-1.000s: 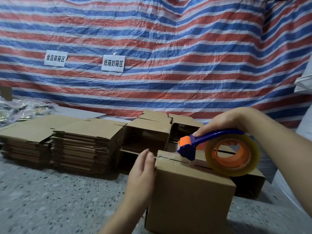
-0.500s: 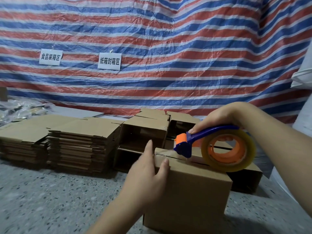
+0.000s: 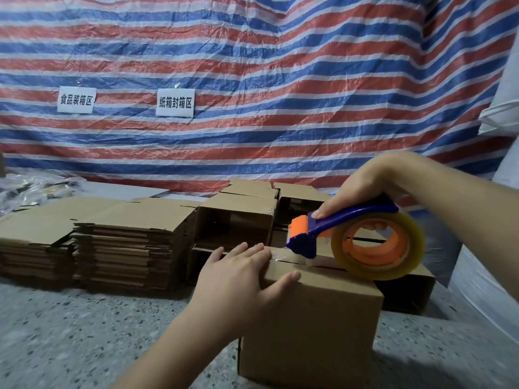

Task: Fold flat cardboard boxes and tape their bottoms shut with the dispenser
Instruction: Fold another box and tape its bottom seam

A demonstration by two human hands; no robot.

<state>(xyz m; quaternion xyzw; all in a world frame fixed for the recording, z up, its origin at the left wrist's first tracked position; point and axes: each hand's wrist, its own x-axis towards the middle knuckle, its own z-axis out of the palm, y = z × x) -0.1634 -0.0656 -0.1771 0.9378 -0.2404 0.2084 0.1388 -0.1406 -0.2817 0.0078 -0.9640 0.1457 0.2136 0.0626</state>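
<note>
- Folded cardboard box (image 3: 309, 318) standing on the speckled counter (image 3: 84, 332), near the lower middle of the view, flaps turned up and closed along a centre seam.
- Left hand (image 3: 241, 279) laid flat over the box's left top edge, fingers straight and spread, thumb stretched along the near top edge, pressing down on the end of the clear tape (image 3: 283, 255).
- Right hand (image 3: 362, 189) curled round the blue handle of the tape dispenser (image 3: 337, 234), index finger lying along the handle toward the orange head.
- Dispenser nose touching the box top at the seam, just right of the left hand's fingertips; roll of clear tape (image 3: 379, 248) on its orange core riding above the right part of the top.
- Short strip of clear tape lying on the seam between the left hand and the dispenser nose.
- Two stacks of flat boxes (image 3: 120, 242) to the left on the counter.
- Several assembled boxes (image 3: 238, 217) lying open just behind the one in hand.
- Striped red, white and blue tarp (image 3: 252, 80) hanging behind, carrying two white paper signs (image 3: 175, 103).
</note>
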